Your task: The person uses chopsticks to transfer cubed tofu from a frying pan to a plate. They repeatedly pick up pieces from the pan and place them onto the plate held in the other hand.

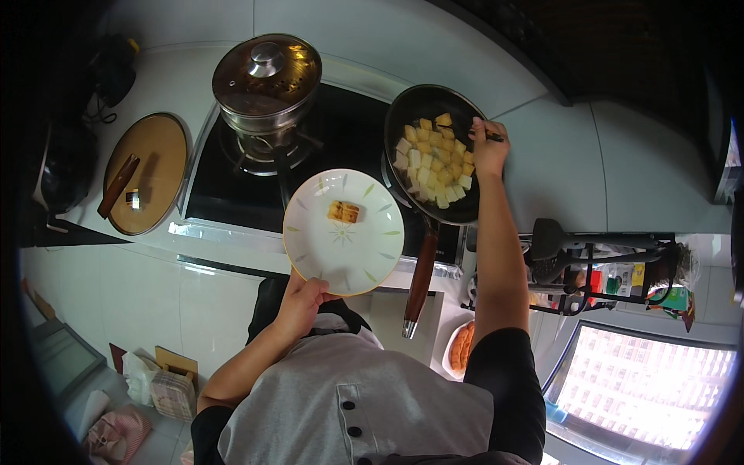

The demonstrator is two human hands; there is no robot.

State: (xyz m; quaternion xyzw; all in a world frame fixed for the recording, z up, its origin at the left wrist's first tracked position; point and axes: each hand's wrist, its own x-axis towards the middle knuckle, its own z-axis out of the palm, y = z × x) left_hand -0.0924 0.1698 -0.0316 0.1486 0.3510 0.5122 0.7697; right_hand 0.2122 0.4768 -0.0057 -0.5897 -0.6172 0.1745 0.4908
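Observation:
My left hand (305,302) grips the near rim of a white plate (314,256) with a leaf pattern and yellow edge. Two browned tofu-like pieces (344,212) sit close together on the plate. Over the right side of a dark frying pan (430,104), my right hand (491,145) is closed on thin dark sticks (494,137), apparently chopsticks; their far ends are hard to make out. Many pale and golden cubes (433,160), probably tofu, lie in the pan. Its brown handle (421,279) points towards me.
A steel pot (261,122) with a glass lid (238,87) stands on the left burner of the black cooktop (354,128). Left of it lies another glass lid (151,133). At right are black utensils (552,241) on a rack and a bowl of orange-brown food (462,349).

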